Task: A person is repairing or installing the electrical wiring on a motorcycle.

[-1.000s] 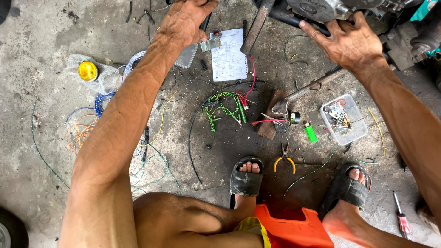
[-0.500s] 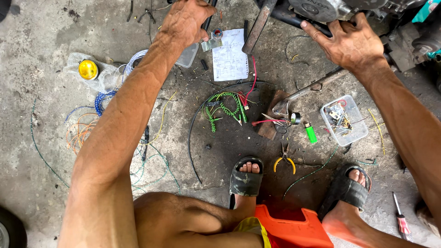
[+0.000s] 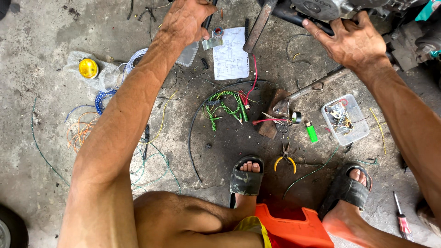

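The left hand (image 3: pixel 186 20) is closed around a thin black rod (image 3: pixel 209 18) that runs nearly straight away from the person, just left of the white sheet of paper with a printed diagram (image 3: pixel 230 59). The right hand (image 3: pixel 356 41), right of that sheet, wraps a dark metal bar (image 3: pixel 294 16) slanting down to the right under a grey engine (image 3: pixel 326 7). Further right, a clear plastic box (image 3: pixel 345 120) on the concrete floor (image 3: pixel 36 41) holds small metal parts. Left of the sheet lies 1 clear lid (image 3: pixel 188 55).
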